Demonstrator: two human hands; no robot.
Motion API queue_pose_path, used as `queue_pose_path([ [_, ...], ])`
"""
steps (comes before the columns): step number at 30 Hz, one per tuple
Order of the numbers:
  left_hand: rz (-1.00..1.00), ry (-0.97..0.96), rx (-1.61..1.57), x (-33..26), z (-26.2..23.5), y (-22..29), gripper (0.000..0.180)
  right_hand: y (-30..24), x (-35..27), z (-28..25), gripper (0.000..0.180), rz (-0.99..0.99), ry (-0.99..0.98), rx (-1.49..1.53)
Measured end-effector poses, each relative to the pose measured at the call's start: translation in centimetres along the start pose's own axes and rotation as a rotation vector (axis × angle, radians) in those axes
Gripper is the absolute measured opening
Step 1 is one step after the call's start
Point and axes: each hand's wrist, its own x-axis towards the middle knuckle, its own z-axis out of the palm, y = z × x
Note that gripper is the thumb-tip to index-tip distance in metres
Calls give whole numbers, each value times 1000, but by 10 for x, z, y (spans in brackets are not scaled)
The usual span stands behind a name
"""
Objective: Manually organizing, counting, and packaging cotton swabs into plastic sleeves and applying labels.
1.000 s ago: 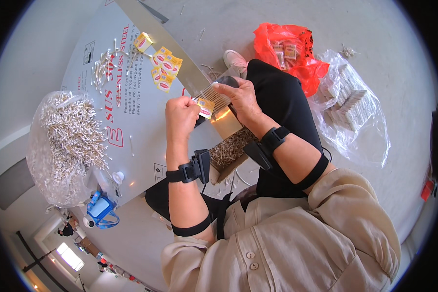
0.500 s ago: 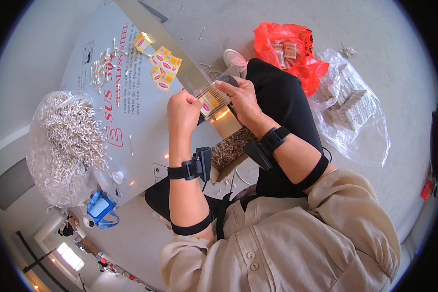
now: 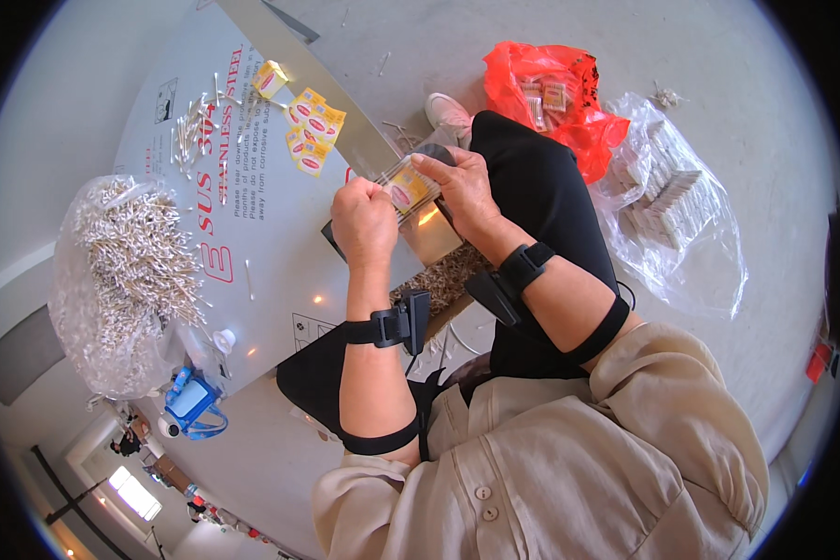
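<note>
A person seated at a grey sheet-metal table holds a small clear packet with a yellow-and-red label between both hands above the table's edge, the left hand clenched on its near end and the right hand pinching its far end. A clear bag of white sticks bulges left. Farther off lie yellow packets, a red bag and a clear bag of boxes.
</note>
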Motion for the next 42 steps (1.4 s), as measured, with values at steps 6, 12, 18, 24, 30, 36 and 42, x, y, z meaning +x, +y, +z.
queue_pose_path([
  [6,-8,43,10,-6,0,7,12,-2,-2,1,10,6,-2,-19],
  [12,343,329,0,-35,5,-20,49,-12,-4,0,17,75,92,27],
  [18,314,155,475,-59,19,-32,86,-13,-6,4,21,31,85,-12],
  [24,299,98,525,-52,18,-26,89,0,0,1,20,-65,61,-76],
  [30,357,87,551,-52,13,-26,88,3,1,-2,20,-85,45,-168],
  [36,351,115,497,-53,14,-29,91,-1,-1,-3,21,-59,36,-166],
  [42,355,127,462,-60,19,-29,92,-16,6,-14,49,-179,46,-206],
])
